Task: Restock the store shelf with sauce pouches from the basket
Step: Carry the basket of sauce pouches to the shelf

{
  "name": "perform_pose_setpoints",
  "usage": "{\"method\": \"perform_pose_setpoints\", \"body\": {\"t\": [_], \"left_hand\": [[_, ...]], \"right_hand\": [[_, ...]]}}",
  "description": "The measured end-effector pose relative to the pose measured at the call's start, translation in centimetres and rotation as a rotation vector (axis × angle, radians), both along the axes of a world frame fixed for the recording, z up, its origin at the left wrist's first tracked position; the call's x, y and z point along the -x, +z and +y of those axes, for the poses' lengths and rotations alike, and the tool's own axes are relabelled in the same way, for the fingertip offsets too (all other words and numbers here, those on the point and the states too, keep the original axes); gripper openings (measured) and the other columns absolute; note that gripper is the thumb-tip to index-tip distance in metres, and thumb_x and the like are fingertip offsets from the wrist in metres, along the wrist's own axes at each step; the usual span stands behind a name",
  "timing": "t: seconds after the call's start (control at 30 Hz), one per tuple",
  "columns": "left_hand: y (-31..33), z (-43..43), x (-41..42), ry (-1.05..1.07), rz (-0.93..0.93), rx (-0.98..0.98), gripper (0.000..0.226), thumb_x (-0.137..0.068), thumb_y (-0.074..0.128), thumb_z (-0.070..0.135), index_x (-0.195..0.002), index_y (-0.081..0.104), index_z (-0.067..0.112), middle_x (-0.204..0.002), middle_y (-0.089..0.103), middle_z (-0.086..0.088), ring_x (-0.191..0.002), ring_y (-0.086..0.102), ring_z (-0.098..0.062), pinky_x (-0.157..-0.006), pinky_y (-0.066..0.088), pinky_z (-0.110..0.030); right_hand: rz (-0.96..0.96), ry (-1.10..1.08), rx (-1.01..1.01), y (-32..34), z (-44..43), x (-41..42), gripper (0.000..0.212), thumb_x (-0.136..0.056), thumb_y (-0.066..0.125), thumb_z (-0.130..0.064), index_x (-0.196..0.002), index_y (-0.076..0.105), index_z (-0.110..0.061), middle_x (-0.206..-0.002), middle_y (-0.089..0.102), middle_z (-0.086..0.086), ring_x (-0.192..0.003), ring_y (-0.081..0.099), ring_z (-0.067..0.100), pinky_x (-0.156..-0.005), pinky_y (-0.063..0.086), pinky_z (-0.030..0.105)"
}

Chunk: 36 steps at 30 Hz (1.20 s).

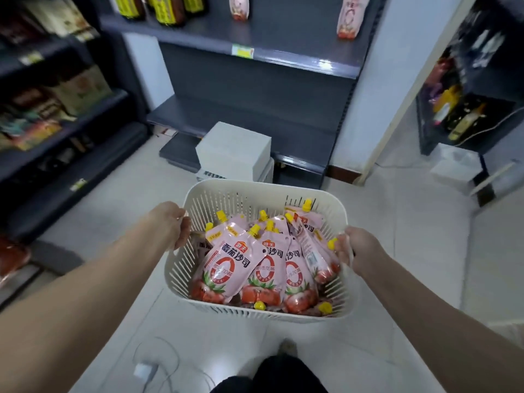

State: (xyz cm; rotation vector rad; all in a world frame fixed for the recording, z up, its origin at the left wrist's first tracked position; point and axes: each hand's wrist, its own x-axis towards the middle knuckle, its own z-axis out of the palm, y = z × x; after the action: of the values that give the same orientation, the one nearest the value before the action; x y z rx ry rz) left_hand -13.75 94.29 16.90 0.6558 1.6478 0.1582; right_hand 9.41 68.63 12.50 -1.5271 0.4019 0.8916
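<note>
- Gripping the basket point(256, 186) by its left rim with the left hand point(173, 226), fingers curled over the edge.
- Clasping the right rim likewise with the right hand point(355, 251).
- Holding sauce pouches point(226, 265) (pink, yellow-capped) heaped inside, facing the dark shelf point(286, 38) ahead.

Bare forearms point(85, 282) run to the left hand point(171, 225) and right hand point(358, 251) — near centre, black trousers point(279, 374) and one shoe point(287, 346) (greyish, blurred).
</note>
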Motion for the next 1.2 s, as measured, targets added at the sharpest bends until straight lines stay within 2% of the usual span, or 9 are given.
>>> {"method": "perform_pose_setpoints", "body": {"t": [0.13, 0.4, 0.53, 0.63, 0.7, 0.77, 0.93, 1.1, 1.2], "left_hand": [[0.3, 4.6, 1.1, 0.146, -0.02, 0.022, 0.02, -0.093, 0.049, 0.023, -0.076, 0.053, 0.014, -0.063, 0.053, 0.001, -0.048, 0.046, -0.013, -0.051, 0.037, -0.023], [1.7, 17.1, -0.5, 0.205, -0.026, -0.024, 0.024, -0.093, 0.048, 0.019, -0.07, 0.051, 0.011, -0.062, 0.051, 0.002, -0.05, 0.044, -0.011, -0.053, 0.037, -0.023], [2.4, 24.4, -3.5, 0.147, -0.043, -0.03, 0.019, -0.094, 0.048, 0.022, -0.078, 0.052, 0.011, -0.061, 0.051, 0.002, -0.049, 0.045, -0.011, -0.051, 0.039, -0.024], [2.5, 29.1, -6.5, 0.117, -0.037, -0.023, 0.014, -0.093, 0.049, 0.022, -0.087, 0.055, 0.011, -0.061, 0.053, 0.0, -0.05, 0.048, -0.013, -0.066, 0.046, -0.022], [2.6, 32.1, -8.9, 0.095, -0.054, -0.006, 0.016, -0.092, 0.049, 0.021, -0.081, 0.054, 0.01, -0.061, 0.053, -0.001, -0.051, 0.049, -0.015, -0.082, 0.048, -0.023], [2.3, 34.9, -11.3, 0.083, -0.049, -0.021, 0.02, -0.092, 0.049, 0.021, -0.075, 0.052, 0.01, -0.061, 0.053, 0.0, -0.052, 0.048, -0.014, -0.087, 0.048, -0.022], [1.5, 40.7, -16.5, 0.04, -0.058, -0.032, 0.029, -0.092, 0.049, 0.018, -0.065, 0.051, 0.011, -0.045, 0.054, -0.002, -0.049, 0.046, -0.013, -0.056, 0.04, -0.022], [0.4, 47.3, -21.8, -0.035, -0.052, -0.057, 0.035, -0.091, 0.046, 0.018, -0.057, 0.049, 0.015, -0.024, 0.044, 0.0, -0.021, 0.044, -0.012, -0.048, 0.043, -0.013], [-0.9, 51.6, -25.1, -0.139, -0.063, -0.041, 0.033, -0.09, 0.046, 0.019, -0.057, 0.049, 0.017, -0.028, 0.045, 0.003, -0.023, 0.045, -0.01, -0.049, 0.044, -0.013]], "right_hand": [[-0.062, 0.132, 0.061, 0.7, 8.0, -2.3, 0.03, -0.09, 0.041, -0.01, -0.063, 0.053, -0.01, -0.028, 0.045, -0.003, -0.02, 0.039, 0.007, -0.027, 0.032, 0.011], [-0.099, 0.136, 0.083, 2.2, 22.1, -4.6, 0.023, -0.093, 0.047, -0.02, -0.08, 0.059, -0.005, -0.045, 0.049, 0.002, -0.036, 0.041, 0.01, -0.03, 0.032, 0.012], [-0.108, 0.091, 0.087, 2.7, 27.2, -5.8, 0.026, -0.094, 0.047, -0.019, -0.072, 0.055, -0.007, -0.059, 0.049, 0.004, -0.047, 0.038, 0.012, -0.046, 0.032, 0.019], [-0.103, 0.037, 0.09, 3.0, 30.8, -7.7, 0.028, -0.095, 0.047, -0.017, -0.069, 0.052, -0.009, -0.061, 0.048, 0.003, -0.048, 0.037, 0.011, -0.047, 0.03, 0.019], [-0.111, 0.039, 0.113, 3.1, 33.3, -9.5, 0.028, -0.094, 0.045, -0.016, -0.067, 0.05, -0.01, -0.061, 0.048, 0.003, -0.047, 0.038, 0.011, -0.042, 0.03, 0.017], [-0.118, 0.028, 0.133, 2.8, 35.8, -11.9, 0.028, -0.094, 0.045, -0.019, -0.068, 0.051, -0.01, -0.06, 0.049, 0.003, -0.046, 0.04, 0.011, -0.036, 0.03, 0.014], [-0.14, 0.04, 0.17, 2.5, 41.6, -16.8, 0.033, -0.095, 0.047, -0.027, -0.067, 0.054, -0.011, -0.06, 0.05, 0.001, -0.047, 0.041, 0.01, -0.031, 0.03, 0.015], [-0.142, -0.018, 0.201, 2.2, 46.4, -20.4, 0.034, -0.095, 0.047, -0.033, -0.07, 0.057, -0.011, -0.061, 0.052, 0.003, -0.047, 0.042, 0.011, -0.029, 0.028, 0.01], [-0.148, -0.096, 0.21, 1.3, 48.6, -21.8, 0.032, -0.095, 0.045, -0.029, -0.069, 0.054, -0.011, -0.061, 0.052, 0.006, -0.045, 0.039, 0.013, -0.027, 0.026, 0.009]]}}
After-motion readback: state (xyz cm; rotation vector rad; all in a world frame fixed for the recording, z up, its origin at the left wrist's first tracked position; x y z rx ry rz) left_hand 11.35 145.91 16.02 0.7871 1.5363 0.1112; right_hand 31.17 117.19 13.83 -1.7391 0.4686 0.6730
